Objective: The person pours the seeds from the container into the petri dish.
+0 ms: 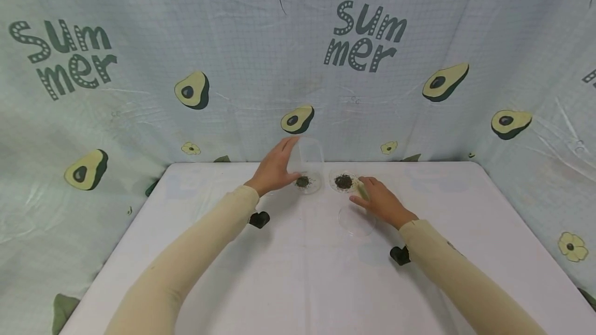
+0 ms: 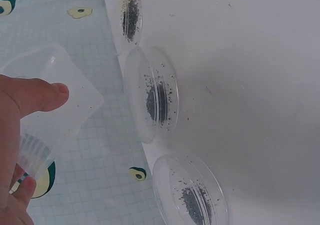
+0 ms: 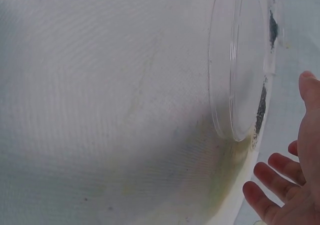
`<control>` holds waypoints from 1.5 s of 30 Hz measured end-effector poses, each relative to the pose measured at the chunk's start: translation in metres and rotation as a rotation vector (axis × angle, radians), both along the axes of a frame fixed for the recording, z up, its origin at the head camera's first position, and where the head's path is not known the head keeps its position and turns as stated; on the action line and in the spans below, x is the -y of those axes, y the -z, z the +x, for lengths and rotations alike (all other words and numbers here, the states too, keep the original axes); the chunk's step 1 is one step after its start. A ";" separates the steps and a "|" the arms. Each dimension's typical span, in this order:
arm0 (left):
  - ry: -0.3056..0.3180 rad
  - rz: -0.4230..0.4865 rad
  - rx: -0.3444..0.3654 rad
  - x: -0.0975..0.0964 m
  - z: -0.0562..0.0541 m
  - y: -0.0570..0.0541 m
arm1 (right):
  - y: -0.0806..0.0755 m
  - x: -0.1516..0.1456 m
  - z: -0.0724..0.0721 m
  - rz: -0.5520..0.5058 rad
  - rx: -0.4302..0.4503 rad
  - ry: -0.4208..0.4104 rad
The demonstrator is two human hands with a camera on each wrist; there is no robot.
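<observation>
My left hand (image 1: 276, 169) holds up a clear plastic box (image 2: 75, 80), thumb on one side and fingers on the other. Just below it stands a clear petri dish (image 1: 313, 185) with a heap of dark crumbs. To its right is another petri dish (image 1: 336, 186) with dark brown crumbs. My right hand (image 1: 383, 201) hovers beside that dish, its fingers spread and holding nothing in the right wrist view. Something pale green (image 1: 362, 191) shows by its fingertips, too small to identify. Nearer me lies a clear round dish (image 1: 356, 221) with no crumbs visible in it.
A further petri dish (image 2: 220, 197) with dark crumbs appears in the left wrist view; my left hand mostly hides that spot from the head view. The white table (image 1: 302, 283) meets a printed cloth (image 1: 242, 56) at its back edge.
</observation>
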State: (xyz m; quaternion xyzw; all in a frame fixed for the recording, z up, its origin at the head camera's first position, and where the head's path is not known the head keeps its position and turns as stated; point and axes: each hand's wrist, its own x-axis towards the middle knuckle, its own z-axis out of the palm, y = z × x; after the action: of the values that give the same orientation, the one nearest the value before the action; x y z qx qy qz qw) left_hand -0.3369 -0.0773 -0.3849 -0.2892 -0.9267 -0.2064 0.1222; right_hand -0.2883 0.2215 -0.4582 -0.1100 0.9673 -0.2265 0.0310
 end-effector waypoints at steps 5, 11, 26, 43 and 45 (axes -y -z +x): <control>-0.032 -0.010 0.027 0.004 0.003 0.001 | -0.002 0.001 0.002 0.016 -0.005 0.000; -0.041 -0.003 0.027 0.009 0.005 0.001 | -0.008 0.003 0.008 0.033 -0.034 -0.021; -0.070 0.020 0.042 0.018 0.011 0.000 | -0.006 0.004 0.014 0.027 -0.019 -0.064; -0.107 0.052 0.061 0.035 0.018 0.007 | -0.001 0.002 0.023 0.074 -0.002 -0.132; -0.111 0.054 0.065 0.037 0.019 0.008 | 0.000 0.001 0.023 0.085 -0.007 -0.145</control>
State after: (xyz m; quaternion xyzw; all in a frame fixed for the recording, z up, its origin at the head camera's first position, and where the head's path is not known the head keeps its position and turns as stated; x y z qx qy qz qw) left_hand -0.3182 -0.1144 -0.3928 -0.2271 -0.9389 -0.2334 0.1113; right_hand -0.2649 0.2206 -0.4582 -0.1791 0.9657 -0.1819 0.0485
